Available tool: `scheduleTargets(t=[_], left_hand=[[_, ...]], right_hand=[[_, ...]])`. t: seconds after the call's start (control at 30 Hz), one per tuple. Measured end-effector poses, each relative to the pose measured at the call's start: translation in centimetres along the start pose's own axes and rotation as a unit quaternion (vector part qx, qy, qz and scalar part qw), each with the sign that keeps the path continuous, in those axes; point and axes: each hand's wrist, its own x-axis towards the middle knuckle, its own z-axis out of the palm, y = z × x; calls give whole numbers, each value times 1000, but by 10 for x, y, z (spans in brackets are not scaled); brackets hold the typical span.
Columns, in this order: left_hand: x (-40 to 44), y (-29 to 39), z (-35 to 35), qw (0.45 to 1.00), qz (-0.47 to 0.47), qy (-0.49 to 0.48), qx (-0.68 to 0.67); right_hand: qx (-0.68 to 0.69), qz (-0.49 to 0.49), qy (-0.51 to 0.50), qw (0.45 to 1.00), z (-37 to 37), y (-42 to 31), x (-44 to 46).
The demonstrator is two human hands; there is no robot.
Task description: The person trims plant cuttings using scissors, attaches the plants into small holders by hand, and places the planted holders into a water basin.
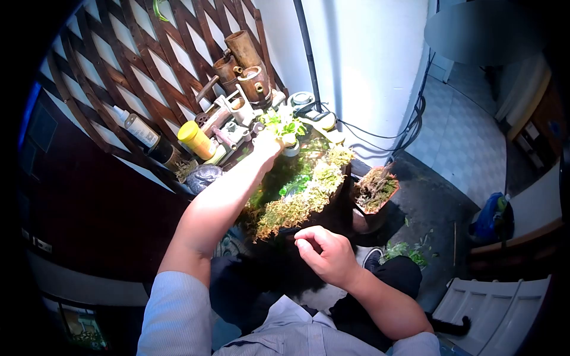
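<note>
At the far left a bottle (142, 132) leans by the lattice (151, 59), with a yellow jar (196, 140) to its right; both stand apart from the work. The left hand (270, 144) reaches to the far side of the water tub and is at the leafy plant (286, 123), which rises above a small white cup (291, 150). Glare and leaves hide its fingertips, so I cannot tell how firmly they grip. The plant appears to be at its spot but not yet released, so that part looks unfinished. Moss (314, 193) already lines the near and right rim, seemingly complete there. Nearer, the right hand (328, 255) hangs just off that rim, fingers curled, thumb close to the forefinger; whether it pinches anything is unclear. Farther right stand a mossy pot (376, 191) and, nearer, loose greenery (407, 252) on the floor (442, 204), seemingly left to clear.
</note>
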Motion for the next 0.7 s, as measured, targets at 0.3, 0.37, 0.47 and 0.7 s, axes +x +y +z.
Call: scheduleTargets(t=[0.3,0.37,0.47,0.7], left_hand=[[7,-5,13,997,-44,-63,-7],[10,-3,14,990,-103,-88,39],[21,-16,18,988,-85,-120,40],[-4,7,16,979,-63,-191,-21]], right_hand=[[-12,-2,-34,999,-5,-3,1],[-12,-2,-35,999,-4,-1,0],[-19,-15,-35,999,-4,1,1],[-58,-55,-38,996,-1,4,2]])
